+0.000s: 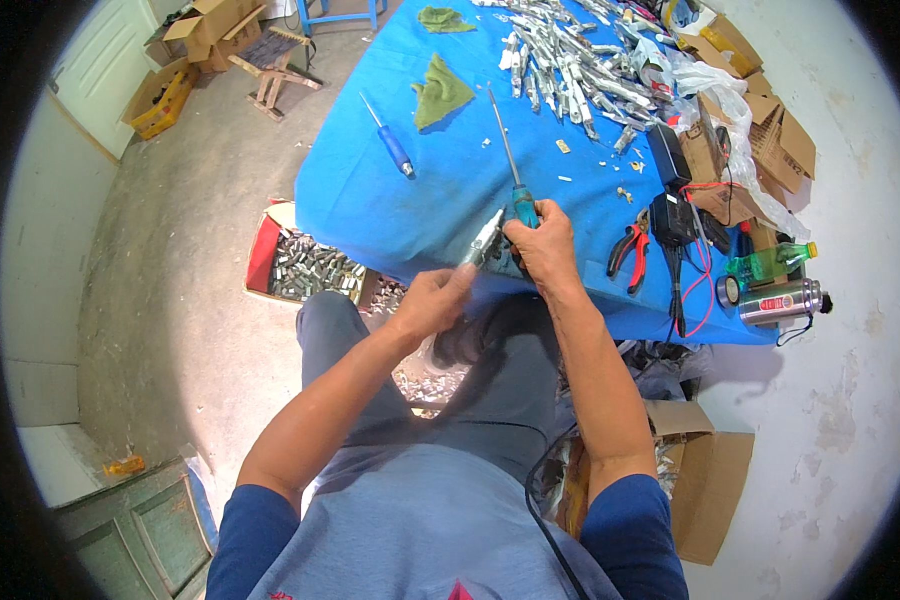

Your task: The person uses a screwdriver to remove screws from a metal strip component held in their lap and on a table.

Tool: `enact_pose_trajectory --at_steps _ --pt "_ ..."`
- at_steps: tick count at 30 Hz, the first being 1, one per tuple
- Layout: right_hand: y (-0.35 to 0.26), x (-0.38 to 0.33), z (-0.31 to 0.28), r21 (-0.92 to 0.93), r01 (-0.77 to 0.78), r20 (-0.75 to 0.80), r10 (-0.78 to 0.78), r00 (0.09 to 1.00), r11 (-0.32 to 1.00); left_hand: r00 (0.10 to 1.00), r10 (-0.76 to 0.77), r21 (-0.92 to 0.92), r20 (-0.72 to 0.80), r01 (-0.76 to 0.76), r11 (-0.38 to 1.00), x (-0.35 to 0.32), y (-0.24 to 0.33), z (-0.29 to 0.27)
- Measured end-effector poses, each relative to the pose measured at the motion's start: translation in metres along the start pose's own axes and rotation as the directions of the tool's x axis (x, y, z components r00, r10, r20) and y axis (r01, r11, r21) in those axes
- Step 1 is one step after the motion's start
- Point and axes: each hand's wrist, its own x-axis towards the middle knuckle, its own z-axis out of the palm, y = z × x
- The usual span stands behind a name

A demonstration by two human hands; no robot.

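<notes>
My left hand is closed on a slim silver tube-like piece with a pale pointed tip, held tilted over the near edge of the blue-covered table. Close beside it, my right hand grips a screwdriver by its teal handle; the long thin shaft points away from me across the cloth. I cannot tell whether the tube touches the screwdriver handle. Farther off lies a heap of similar silver-white tubular pieces.
A blue-handled screwdriver and green cloths lie on the table's left. Red-black pliers, black adapters, a green bottle and a steel flask sit right. A box of small metal pieces stands on the floor.
</notes>
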Motion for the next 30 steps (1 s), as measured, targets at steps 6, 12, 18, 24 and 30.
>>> enact_pose_trajectory --at_steps 6,12,18,24,30 --pt "-0.036 -0.017 -0.002 0.158 -0.137 0.057 0.129 0.990 0.978 0.964 0.218 0.275 -0.154 -0.170 0.946 -0.002 0.004 0.007" --pt "-0.022 -0.008 0.003 -0.213 0.035 -0.022 -0.041 0.999 0.976 0.959 0.230 0.581 -0.165 -0.094 0.808 -0.008 0.019 0.007" --pt "-0.012 -0.004 0.003 -0.142 0.022 -0.019 -0.025 0.999 0.990 0.969 0.220 0.481 -0.109 -0.142 0.865 -0.008 0.016 0.005" --pt "-0.027 -0.010 0.001 -0.155 -0.010 -0.037 0.004 0.999 0.988 0.975 0.206 0.383 -0.081 -0.160 0.910 -0.009 0.015 0.006" --pt "-0.012 0.001 0.000 -0.158 -0.003 0.036 0.009 0.999 0.987 0.961 0.217 0.473 -0.169 -0.114 0.874 -0.006 0.017 0.004"
